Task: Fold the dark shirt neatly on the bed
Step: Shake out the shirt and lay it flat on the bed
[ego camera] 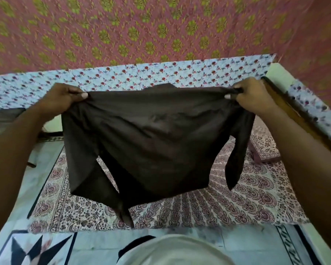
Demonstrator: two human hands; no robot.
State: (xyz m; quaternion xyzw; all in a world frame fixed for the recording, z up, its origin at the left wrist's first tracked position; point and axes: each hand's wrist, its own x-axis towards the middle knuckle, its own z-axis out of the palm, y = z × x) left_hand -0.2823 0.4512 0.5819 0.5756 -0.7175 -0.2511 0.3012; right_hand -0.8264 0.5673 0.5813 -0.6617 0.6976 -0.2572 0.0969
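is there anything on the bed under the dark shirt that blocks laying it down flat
Nothing visible does. The dark brown cloth shirt hangs stretched between the left hand and right hand above the paisley-printed bedsheet, whose visible part is bare. The shirt hides the patch right behind it.

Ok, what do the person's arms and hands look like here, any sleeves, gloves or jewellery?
Both forearms are bare up to the frame edge: no sleeves, gloves or watch visible. The left hand and right hand show short, pale thumbnails and no rings on the parts in view.
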